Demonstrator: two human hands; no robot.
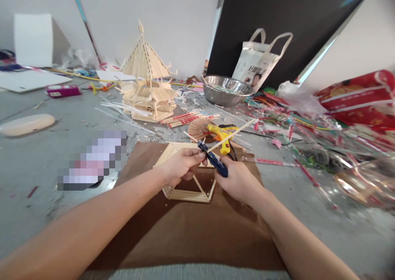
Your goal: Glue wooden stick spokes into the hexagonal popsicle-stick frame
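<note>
My right hand [236, 177] is closed round the handles of dark blue cutting pliers [217, 164]. A thin wooden stick [233, 136] slants up to the right from the jaws of the pliers. Pinched fingers of my left hand [185, 164] hold the stick's near end close to the jaws. Under both hands a flat frame of glued wooden sticks [188, 196] lies on a brown board [185, 239], partly hidden by them. Just behind my hands rests a yellow hot glue gun [226, 142].
A stick-built pavilion model [146, 74] stands behind, near red-tipped sticks [182, 118]. Further right are a metal bowl [226, 91], a white bag [257, 64] and scattered plastic wrappers [290, 127]. At left lie a blurred-out phone [95, 160] and a white oblong case [27, 124].
</note>
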